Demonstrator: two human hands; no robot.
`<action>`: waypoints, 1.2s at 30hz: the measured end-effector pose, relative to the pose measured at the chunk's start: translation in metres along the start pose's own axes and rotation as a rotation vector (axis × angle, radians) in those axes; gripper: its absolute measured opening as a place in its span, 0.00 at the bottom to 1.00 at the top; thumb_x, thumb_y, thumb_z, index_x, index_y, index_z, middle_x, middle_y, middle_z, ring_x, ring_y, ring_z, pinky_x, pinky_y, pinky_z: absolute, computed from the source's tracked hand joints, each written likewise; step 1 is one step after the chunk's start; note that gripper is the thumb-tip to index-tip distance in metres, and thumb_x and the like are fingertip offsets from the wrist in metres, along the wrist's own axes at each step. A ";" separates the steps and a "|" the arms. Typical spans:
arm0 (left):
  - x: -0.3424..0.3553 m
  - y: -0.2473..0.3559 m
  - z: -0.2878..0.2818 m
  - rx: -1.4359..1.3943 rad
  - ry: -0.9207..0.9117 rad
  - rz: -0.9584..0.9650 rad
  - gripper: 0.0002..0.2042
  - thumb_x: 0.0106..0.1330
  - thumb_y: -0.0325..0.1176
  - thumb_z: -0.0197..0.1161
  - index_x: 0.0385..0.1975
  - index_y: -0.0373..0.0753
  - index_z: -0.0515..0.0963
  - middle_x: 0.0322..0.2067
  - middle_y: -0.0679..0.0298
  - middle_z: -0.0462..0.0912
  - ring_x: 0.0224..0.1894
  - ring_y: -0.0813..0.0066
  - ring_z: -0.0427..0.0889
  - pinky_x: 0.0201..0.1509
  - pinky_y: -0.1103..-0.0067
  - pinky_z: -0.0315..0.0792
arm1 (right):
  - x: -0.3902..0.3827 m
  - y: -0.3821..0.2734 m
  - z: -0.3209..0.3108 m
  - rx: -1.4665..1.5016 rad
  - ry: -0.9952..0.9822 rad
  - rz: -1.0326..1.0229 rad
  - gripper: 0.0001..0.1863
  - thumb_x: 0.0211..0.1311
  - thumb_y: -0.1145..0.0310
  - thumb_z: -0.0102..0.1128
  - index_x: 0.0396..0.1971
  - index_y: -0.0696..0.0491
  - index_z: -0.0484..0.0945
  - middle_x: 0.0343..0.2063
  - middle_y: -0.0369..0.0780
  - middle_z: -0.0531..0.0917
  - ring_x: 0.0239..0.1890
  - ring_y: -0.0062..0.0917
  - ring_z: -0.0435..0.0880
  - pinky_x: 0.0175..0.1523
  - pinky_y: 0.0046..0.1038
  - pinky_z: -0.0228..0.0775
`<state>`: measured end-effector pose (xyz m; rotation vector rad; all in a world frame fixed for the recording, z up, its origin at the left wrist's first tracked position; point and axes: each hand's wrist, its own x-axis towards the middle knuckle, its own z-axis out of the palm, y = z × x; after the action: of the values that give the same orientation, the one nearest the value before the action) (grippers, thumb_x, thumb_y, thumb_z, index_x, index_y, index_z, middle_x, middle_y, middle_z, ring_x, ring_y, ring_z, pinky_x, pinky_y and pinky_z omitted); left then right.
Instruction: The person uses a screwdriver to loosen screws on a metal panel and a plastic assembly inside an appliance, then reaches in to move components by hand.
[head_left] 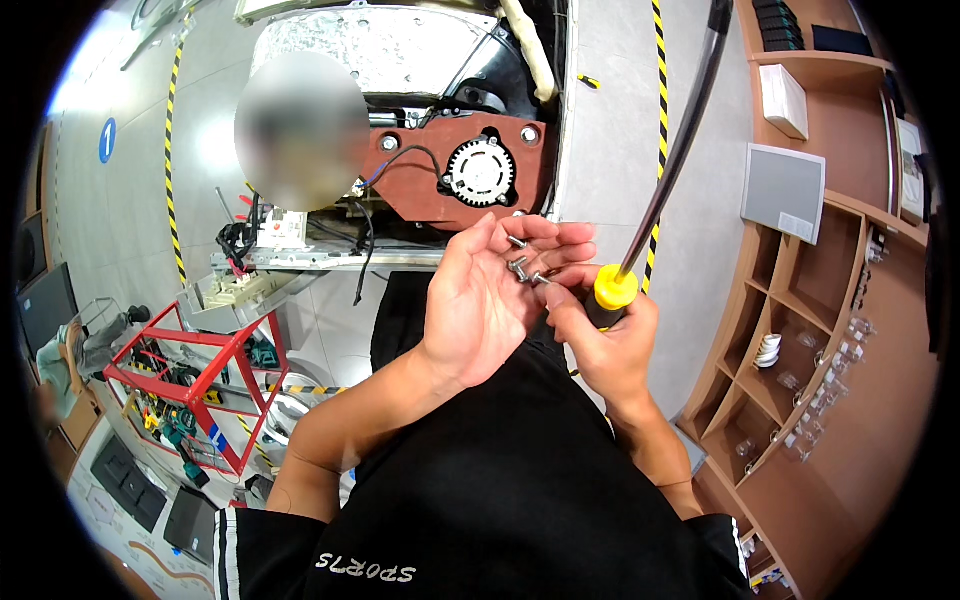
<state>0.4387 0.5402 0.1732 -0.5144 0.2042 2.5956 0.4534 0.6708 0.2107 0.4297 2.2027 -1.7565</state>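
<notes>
My left hand [473, 315] is turned palm up in front of me, loosely cupped. Several small metal screws [518, 268] lie across its palm and fingers. In my right hand [612, 350] is a long screwdriver [614, 288] with a yellow and black handle. Its dark shaft slants up and away to the right. Thumb and fingertips of that hand meet the left palm beside one of the screws; whether they pinch it I cannot tell. Just beyond my hands lies a reddish-brown plate [420, 185] carrying a round white toothed motor [480, 172].
The plate sits in an opened appliance with a metal edge [400, 258] nearest me. Loose black wires [366, 250] hang over that edge. At left stands a red-framed cart [228, 350] with tools. Wooden shelves [790, 270] line the right. A blurred round patch hides part of the appliance.
</notes>
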 end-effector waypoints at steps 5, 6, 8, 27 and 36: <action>-0.002 0.000 -0.016 0.137 0.127 -0.123 0.20 0.70 0.45 0.44 0.37 0.31 0.73 0.36 0.57 0.76 0.39 0.71 0.76 0.44 0.75 0.71 | 0.002 -0.011 -0.008 0.134 -0.062 0.109 0.04 0.52 0.77 0.61 0.28 0.60 0.77 0.22 0.35 0.79 0.26 0.14 0.77 0.32 0.18 0.69; -0.002 0.001 -0.020 0.194 0.117 -0.166 0.19 0.70 0.44 0.45 0.36 0.31 0.73 0.33 0.59 0.76 0.36 0.73 0.76 0.40 0.76 0.72 | 0.004 -0.011 -0.010 0.170 -0.080 0.101 0.04 0.52 0.78 0.61 0.28 0.60 0.77 0.22 0.35 0.80 0.26 0.14 0.77 0.33 0.18 0.69; -0.009 -0.002 -0.019 0.281 0.154 -0.282 0.14 0.67 0.41 0.54 0.34 0.33 0.75 0.25 0.64 0.76 0.24 0.82 0.74 0.26 0.84 0.69 | 0.004 -0.008 -0.019 0.112 -0.149 0.132 0.04 0.52 0.78 0.61 0.28 0.61 0.77 0.22 0.35 0.80 0.27 0.14 0.77 0.33 0.18 0.69; -0.011 -0.004 -0.060 0.168 0.302 -0.235 0.09 0.64 0.29 0.57 0.41 0.32 0.75 0.33 0.60 0.78 0.26 0.84 0.72 0.29 0.86 0.69 | -0.031 0.028 -0.084 -0.116 -0.195 0.254 0.12 0.56 0.68 0.60 0.37 0.59 0.75 0.18 0.32 0.74 0.19 0.11 0.70 0.25 0.14 0.62; -0.009 0.001 -0.087 0.137 0.455 -0.016 0.08 0.65 0.31 0.56 0.40 0.34 0.73 0.36 0.62 0.76 0.29 0.84 0.71 0.32 0.87 0.69 | -0.062 0.054 -0.110 -0.159 -0.136 0.339 0.13 0.64 0.67 0.48 0.40 0.62 0.74 0.16 0.34 0.75 0.16 0.13 0.71 0.23 0.16 0.63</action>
<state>0.4733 0.5153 0.0973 -1.0432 0.5198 2.3917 0.5272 0.7864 0.2113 0.5874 2.0165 -1.3825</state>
